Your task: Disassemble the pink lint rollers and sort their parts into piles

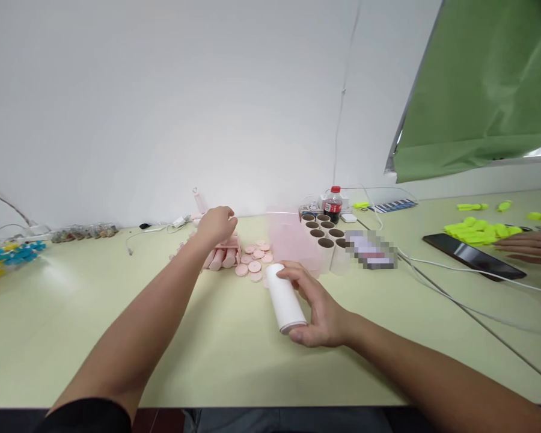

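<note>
In my right hand [318, 307] is a white cardboard tube [285, 297], tilted above the table, with a pinkish rim at its near end. My fingers lie along its far side and the thumb is at the near end. Farther off, my left hand [217, 225] is over a pile of pink plastic cylinders [223, 258]. Its fingers curl together; anything in them is hidden. Between the hands lie several pale pink round discs [253, 266]. A translucent pink plastic sheet or bag [293, 240] lies just beyond the tube.
Several open white tubes [326, 249] stand right of the sheet, near a cola bottle [332, 204]. A black phone [473, 255], white cables [437, 267] and yellow-green pieces [473, 231] lie at right, beside another person's hand [532, 245]. Blue and yellow pieces [11, 258] lie far left.
</note>
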`<action>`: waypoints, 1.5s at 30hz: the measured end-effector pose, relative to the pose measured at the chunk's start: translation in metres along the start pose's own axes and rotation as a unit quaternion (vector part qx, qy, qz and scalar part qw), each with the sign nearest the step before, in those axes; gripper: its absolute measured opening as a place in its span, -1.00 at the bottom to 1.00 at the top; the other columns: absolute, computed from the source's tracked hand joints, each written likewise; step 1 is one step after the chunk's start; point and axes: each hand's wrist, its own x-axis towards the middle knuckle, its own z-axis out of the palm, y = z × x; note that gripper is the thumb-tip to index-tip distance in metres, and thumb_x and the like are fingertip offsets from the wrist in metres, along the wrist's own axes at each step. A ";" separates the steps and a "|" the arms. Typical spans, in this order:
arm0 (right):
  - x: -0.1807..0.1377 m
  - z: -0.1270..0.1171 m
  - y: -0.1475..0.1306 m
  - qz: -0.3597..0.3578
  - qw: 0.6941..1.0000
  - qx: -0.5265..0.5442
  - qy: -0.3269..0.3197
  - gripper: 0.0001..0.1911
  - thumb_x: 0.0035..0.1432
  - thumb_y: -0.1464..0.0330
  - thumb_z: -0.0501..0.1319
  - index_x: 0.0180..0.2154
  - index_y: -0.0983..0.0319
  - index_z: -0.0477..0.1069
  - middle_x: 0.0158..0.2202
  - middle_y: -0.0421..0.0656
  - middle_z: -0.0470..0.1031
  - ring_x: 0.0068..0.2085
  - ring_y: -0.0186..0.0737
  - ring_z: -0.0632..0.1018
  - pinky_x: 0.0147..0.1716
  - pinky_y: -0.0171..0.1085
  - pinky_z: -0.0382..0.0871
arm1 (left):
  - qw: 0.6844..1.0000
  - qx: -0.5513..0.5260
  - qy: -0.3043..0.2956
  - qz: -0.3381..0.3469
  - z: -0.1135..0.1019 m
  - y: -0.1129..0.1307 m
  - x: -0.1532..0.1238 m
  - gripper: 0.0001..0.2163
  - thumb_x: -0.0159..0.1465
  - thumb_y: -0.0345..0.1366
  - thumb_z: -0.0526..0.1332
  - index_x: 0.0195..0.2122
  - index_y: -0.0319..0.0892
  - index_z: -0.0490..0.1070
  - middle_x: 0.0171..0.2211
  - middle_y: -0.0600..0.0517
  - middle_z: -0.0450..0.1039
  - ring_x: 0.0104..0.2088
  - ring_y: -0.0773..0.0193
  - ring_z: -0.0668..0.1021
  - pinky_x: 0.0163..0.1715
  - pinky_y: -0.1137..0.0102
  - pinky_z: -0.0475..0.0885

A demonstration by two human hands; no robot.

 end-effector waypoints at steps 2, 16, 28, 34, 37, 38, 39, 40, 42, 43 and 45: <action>0.000 0.001 -0.001 -0.025 1.000 0.004 -0.010 -0.15 -0.09 0.01 0.34 0.18 0.09 0.11 0.19 0.05 0.15 0.22 0.12 0.26 0.17 0.02 0.16 | 0.997 0.042 -0.059 -0.040 0.001 0.002 0.028 -0.65 0.15 -0.20 0.22 -0.08 -0.26 0.50 -0.08 -0.25 0.54 -0.08 -0.04 0.54 -0.14 0.24 0.41; 0.001 -0.005 0.004 -0.018 0.998 0.017 0.050 -0.14 -0.08 -0.07 0.33 0.19 0.09 0.14 0.24 0.09 0.13 0.28 0.18 0.20 0.19 0.09 0.14 | 0.972 0.125 -0.182 -0.078 0.027 -0.004 0.072 -0.69 -0.09 -0.12 0.42 -0.37 -0.21 0.57 -0.40 -0.22 0.59 -0.24 -0.12 0.60 -0.22 0.16 0.45; 0.002 -0.001 0.004 -0.019 0.986 0.072 0.150 -0.13 -0.07 -0.14 0.29 0.19 0.08 0.11 0.27 0.09 0.06 0.27 0.18 0.24 0.16 0.08 0.23 | 0.992 -0.073 -0.087 -0.053 -0.040 -0.001 0.022 -0.59 0.17 -0.24 0.21 0.03 -0.31 0.43 -0.42 -0.13 0.59 -0.44 0.13 0.60 -0.40 0.32 0.46; 0.005 -0.003 0.005 -0.046 0.981 0.052 0.180 -0.15 -0.01 -0.10 0.29 0.22 0.06 0.07 0.33 0.07 -0.01 0.35 0.16 0.10 0.23 0.12 0.12 | 0.827 -0.540 -0.154 0.024 0.003 0.011 -0.089 -0.41 0.22 -0.08 0.22 0.24 -0.21 0.21 -0.45 -0.03 0.53 -0.52 0.20 0.59 -0.54 0.36 0.47; 0.005 -0.004 0.009 -0.037 0.983 0.022 0.177 -0.14 -0.01 -0.11 0.28 0.22 0.06 0.07 0.35 0.06 -0.03 0.35 0.17 0.09 0.24 0.14 0.08 | 0.762 -0.623 -0.173 0.043 0.032 0.020 -0.121 -0.35 0.22 -0.01 0.24 0.27 -0.16 0.14 -0.48 0.03 0.48 -0.53 0.21 0.58 -0.52 0.35 0.48; 0.004 -0.004 0.010 -0.032 0.984 0.011 0.175 -0.14 -0.01 -0.12 0.27 0.22 0.07 0.07 0.35 0.05 -0.02 0.35 0.18 0.09 0.25 0.15 0.06 | 0.749 -0.638 -0.172 0.045 0.038 0.023 -0.126 -0.34 0.22 0.00 0.24 0.28 -0.13 0.10 -0.46 0.04 0.48 -0.52 0.22 0.59 -0.50 0.35 0.49; 0.004 -0.004 0.012 -0.026 0.985 0.001 0.172 -0.14 -0.01 -0.14 0.26 0.22 0.07 0.08 0.34 0.05 -0.01 0.35 0.18 0.10 0.25 0.16 0.05 | 0.739 -0.649 -0.175 0.047 0.043 0.025 -0.130 -0.32 0.22 -0.01 0.25 0.29 -0.10 0.07 -0.44 0.05 0.48 -0.50 0.22 0.59 -0.48 0.34 0.50; 0.004 -0.005 0.014 -0.020 0.986 -0.006 0.168 -0.14 -0.01 -0.15 0.25 0.21 0.07 0.08 0.34 0.05 0.00 0.34 0.19 0.11 0.25 0.17 0.04 | 0.730 -0.657 -0.181 0.049 0.046 0.027 -0.132 -0.31 0.21 -0.01 0.26 0.31 -0.08 0.05 -0.43 0.06 0.47 -0.48 0.22 0.60 -0.46 0.33 0.51; 0.004 -0.005 0.015 -0.010 0.988 -0.014 0.156 -0.15 -0.01 -0.17 0.22 0.21 0.07 0.08 0.33 0.05 0.02 0.33 0.18 0.14 0.24 0.17 0.07 | 0.713 -0.670 -0.201 0.057 0.049 0.031 -0.134 -0.27 0.21 -0.03 0.27 0.33 -0.07 0.01 -0.43 0.07 0.44 -0.47 0.21 0.60 -0.44 0.33 0.51; 0.004 -0.005 0.016 -0.006 0.988 -0.017 0.152 -0.15 0.00 -0.18 0.21 0.21 0.07 0.07 0.33 0.05 0.02 0.33 0.18 0.15 0.23 0.16 0.09 | 0.704 -0.676 -0.209 0.061 0.050 0.032 -0.134 -0.25 0.20 -0.03 0.28 0.34 -0.08 -0.01 -0.44 0.08 0.43 -0.48 0.21 0.60 -0.45 0.33 0.51; 0.005 -0.005 0.015 -0.007 0.989 -0.019 0.150 -0.15 0.01 -0.18 0.20 0.20 0.07 0.06 0.32 0.05 0.01 0.33 0.16 0.15 0.22 0.14 0.13 | 0.690 -0.686 -0.219 0.066 0.053 0.033 -0.135 -0.22 0.20 -0.04 0.29 0.36 -0.09 -0.03 -0.45 0.09 0.40 -0.48 0.21 0.60 -0.45 0.33 0.50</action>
